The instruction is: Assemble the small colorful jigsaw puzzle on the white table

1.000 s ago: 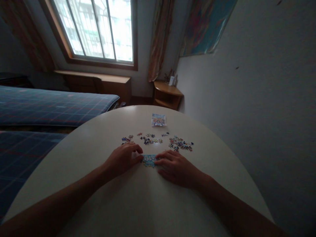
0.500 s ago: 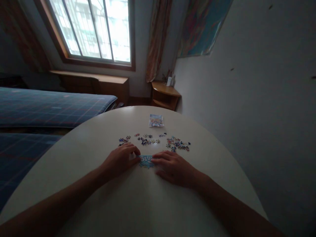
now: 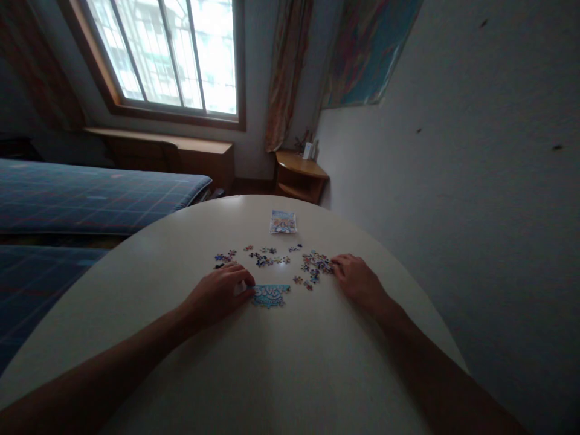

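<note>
A small joined strip of blue jigsaw pieces (image 3: pixel 270 295) lies on the round white table (image 3: pixel 272 374). My left hand (image 3: pixel 217 293) rests on the table with its fingertips curled against the strip's left end. Off to the right, my right hand (image 3: pixel 357 279) touches the edge of a heap of loose puzzle pieces (image 3: pixel 316 264) with its fingers bent down onto them. Whether it holds a piece I cannot make out. More loose pieces (image 3: pixel 267 258) and a small cluster (image 3: pixel 223 258) lie scattered beyond the strip.
A small printed picture card (image 3: pixel 283 222) lies at the table's far side. A bed with a blue checked cover (image 3: pixel 90 196) stands to the left. A wooden corner shelf (image 3: pixel 299 175) and a window (image 3: pixel 172 54) are behind, a wall close on the right.
My right hand has left the blue strip and moved right and away to the heap of loose pieces. My left hand stays at the strip's left end.
</note>
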Motion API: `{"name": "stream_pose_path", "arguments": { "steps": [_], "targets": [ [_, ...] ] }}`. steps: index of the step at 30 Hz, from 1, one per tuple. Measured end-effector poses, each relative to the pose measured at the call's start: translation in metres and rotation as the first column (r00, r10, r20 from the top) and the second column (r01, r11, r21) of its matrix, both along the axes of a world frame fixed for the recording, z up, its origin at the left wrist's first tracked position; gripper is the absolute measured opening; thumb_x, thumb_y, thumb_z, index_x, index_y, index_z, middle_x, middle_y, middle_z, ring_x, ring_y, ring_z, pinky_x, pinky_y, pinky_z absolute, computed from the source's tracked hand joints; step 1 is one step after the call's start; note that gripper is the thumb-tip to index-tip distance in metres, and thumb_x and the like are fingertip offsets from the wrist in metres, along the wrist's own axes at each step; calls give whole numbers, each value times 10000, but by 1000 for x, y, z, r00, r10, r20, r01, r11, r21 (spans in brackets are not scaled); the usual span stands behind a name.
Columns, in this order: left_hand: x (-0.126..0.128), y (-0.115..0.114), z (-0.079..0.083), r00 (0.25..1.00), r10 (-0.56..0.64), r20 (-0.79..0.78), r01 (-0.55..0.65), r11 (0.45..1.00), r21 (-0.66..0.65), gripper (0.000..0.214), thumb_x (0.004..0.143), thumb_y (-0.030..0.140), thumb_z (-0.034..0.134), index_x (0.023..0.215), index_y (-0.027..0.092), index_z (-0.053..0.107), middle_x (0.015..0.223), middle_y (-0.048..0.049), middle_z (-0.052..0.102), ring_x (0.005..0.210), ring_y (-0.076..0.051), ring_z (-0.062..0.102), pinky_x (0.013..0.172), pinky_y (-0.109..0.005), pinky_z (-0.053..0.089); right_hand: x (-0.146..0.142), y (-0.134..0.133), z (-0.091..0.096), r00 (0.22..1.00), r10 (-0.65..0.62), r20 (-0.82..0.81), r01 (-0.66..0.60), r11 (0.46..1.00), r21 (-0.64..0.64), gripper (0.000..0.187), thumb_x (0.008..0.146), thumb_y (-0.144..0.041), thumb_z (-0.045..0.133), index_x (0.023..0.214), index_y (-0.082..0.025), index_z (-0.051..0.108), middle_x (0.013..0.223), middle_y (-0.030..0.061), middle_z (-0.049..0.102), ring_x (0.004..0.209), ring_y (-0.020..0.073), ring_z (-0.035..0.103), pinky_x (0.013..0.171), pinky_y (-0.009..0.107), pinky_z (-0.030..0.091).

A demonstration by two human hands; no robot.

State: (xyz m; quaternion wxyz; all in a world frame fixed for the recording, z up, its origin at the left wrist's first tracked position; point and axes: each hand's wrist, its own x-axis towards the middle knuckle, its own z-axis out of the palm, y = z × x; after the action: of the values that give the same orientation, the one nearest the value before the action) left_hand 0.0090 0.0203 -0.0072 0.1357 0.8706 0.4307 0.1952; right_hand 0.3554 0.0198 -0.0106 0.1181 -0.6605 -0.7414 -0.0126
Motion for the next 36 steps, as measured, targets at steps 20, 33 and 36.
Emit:
{"name": "stream_pose_path", "arguments": {
  "steps": [20, 33, 36],
  "targets": [
    [2, -4, -2, 995, -96, -14, 96, 995, 24, 84, 891, 227, 580, 906, 228, 663, 958, -29, 681, 918, -212, 618, 785, -336, 493, -12, 3, -1, 993, 74, -95, -68, 996, 65, 414, 948, -477, 505, 1210, -195, 657, 1298, 131, 621, 1247, 296, 517, 1082, 486, 363],
    [3, -4, -2, 995, -97, -9, 97, 994, 42, 81, 892, 221, 583, 887, 223, 664, 946, -34, 688, 915, -214, 611, 791, -342, 498, -2, 0, 5, 979, 192, -74, -189, 981, 53, 268, 923, -348, 568, 1110, -264, 741, 1163, 91, 691, 1126, 276, 560, 982, 458, 429],
    [3, -4, -2, 995, -95, -12, 96, 995, 40, 72, 885, 213, 592, 890, 226, 662, 942, -29, 685, 905, -211, 615, 776, -333, 494, -1, 1, 9, 986, 161, -51, -159, 986, 41, 272, 942, -344, 539, 1086, -247, 747, 1092, 83, 721, 1076, 263, 584, 964, 430, 438]
  ]
}}
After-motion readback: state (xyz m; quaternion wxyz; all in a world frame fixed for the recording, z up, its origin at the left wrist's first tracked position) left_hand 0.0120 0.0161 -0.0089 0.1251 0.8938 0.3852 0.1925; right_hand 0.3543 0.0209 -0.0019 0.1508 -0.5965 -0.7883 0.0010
